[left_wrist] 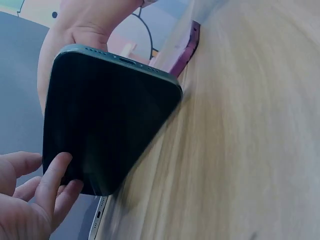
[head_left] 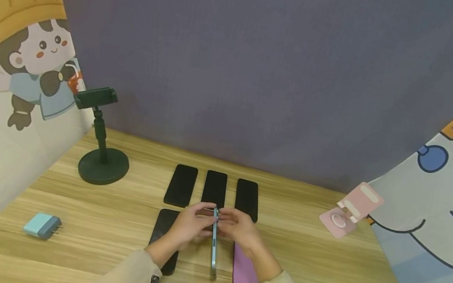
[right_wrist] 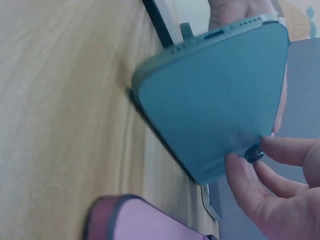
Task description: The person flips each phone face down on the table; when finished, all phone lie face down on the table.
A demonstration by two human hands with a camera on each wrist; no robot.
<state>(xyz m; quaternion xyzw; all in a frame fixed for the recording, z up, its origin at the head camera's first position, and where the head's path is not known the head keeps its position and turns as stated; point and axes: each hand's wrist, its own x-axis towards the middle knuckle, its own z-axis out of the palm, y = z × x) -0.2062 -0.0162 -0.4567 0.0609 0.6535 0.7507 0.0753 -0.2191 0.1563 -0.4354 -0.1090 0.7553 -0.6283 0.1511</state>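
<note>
A light-blue smartphone (head_left: 215, 244) stands on its long edge on the table, held between both hands at its far end. My left hand (head_left: 190, 225) grips it from the screen side; in the left wrist view its fingers (left_wrist: 56, 175) lie against the dark screen. On the blue back, my right hand (head_left: 242, 229) grips near the camera lens (right_wrist: 254, 153), fingertips beside it. Beneath the left forearm is a black phone (head_left: 164, 224), partly covered. A purple-backed phone (head_left: 244, 270) lies by the right wrist.
Behind the hands lie three dark phones in a row: left (head_left: 181, 185), middle (head_left: 215, 187) and right (head_left: 248, 198). A black phone stand (head_left: 103, 166) is at back left, a blue charger plug (head_left: 40, 225) at front left, a pink folding stand (head_left: 360, 201) at right.
</note>
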